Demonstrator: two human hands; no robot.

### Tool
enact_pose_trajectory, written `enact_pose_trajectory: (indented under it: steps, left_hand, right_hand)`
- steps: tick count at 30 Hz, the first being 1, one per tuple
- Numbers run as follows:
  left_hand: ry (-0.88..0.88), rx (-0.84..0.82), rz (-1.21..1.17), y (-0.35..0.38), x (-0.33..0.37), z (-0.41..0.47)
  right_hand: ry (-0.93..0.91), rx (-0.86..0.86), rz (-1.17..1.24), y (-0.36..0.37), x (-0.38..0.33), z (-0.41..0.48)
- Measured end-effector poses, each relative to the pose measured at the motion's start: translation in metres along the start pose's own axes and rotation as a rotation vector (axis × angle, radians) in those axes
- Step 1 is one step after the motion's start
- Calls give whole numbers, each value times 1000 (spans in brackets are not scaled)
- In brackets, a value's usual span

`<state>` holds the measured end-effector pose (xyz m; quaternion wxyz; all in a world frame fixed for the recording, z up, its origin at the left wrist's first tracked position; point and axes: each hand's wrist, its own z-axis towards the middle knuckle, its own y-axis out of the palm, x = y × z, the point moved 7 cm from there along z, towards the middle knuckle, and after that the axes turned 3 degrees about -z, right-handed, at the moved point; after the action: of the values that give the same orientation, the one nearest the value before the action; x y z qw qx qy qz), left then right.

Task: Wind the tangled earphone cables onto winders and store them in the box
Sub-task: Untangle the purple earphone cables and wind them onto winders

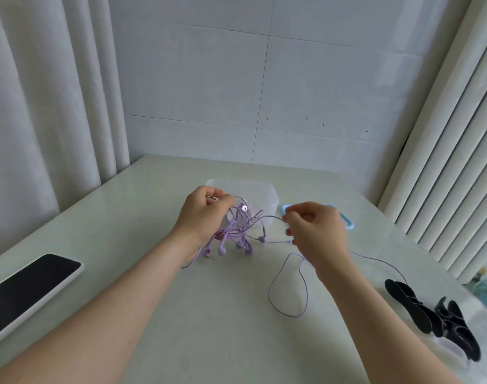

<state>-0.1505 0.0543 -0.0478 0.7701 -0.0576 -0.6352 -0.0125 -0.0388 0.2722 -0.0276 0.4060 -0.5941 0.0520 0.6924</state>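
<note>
A tangle of purple earphone cables [238, 231] hangs above the pale table, with several earbuds dangling below it. My left hand [202, 214] grips the top of the tangle. My right hand [315, 231] pinches a single strand pulled out to the right; that strand trails under the hand into a loop [288, 289] lying on the table. Behind the hands stands the clear plastic box [260, 194], open. Black winders [433, 317] lie in a pile at the right edge.
The box's blue-rimmed lid [347, 221] lies flat to the right of the box, partly behind my right hand. A phone in a white case [26, 292] rests at the left edge. Curtains hang on both sides and a tiled wall stands behind the table.
</note>
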Motion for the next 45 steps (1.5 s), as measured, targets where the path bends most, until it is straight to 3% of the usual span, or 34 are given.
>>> enact_pose_trajectory:
  steps: [5,10,12,16,25,29,33,45]
  left_hand:
    - [8,-58,101,0,-1,2]
    - [123,-24,164,-5,11,0]
    - [149,-64,144,-2,15,-3]
    - [172,-175,199,5,14,-8]
    - [156,-243,430,4,13,-11]
    - [132,-355,603,11,8,-14]
    - [102,-265,728,7,4,-9]
    - [144,-357,595,8,1,-5]
  right_hand:
    - [-144,-115,-599,16,7,0]
    - [-179,-257,-899,29,13,-7]
    - [-246,-270,-868,32,3,-9]
    - [-291,-334,-532,44,-6,-16]
    - [-373,-284,-401,40,-11,-11]
    - [-326,-398,-391,42,-11,-17]
    - [-345,-424,-438,42,-11,-20]
    - [-384,-360,-583,46,-6,-20]
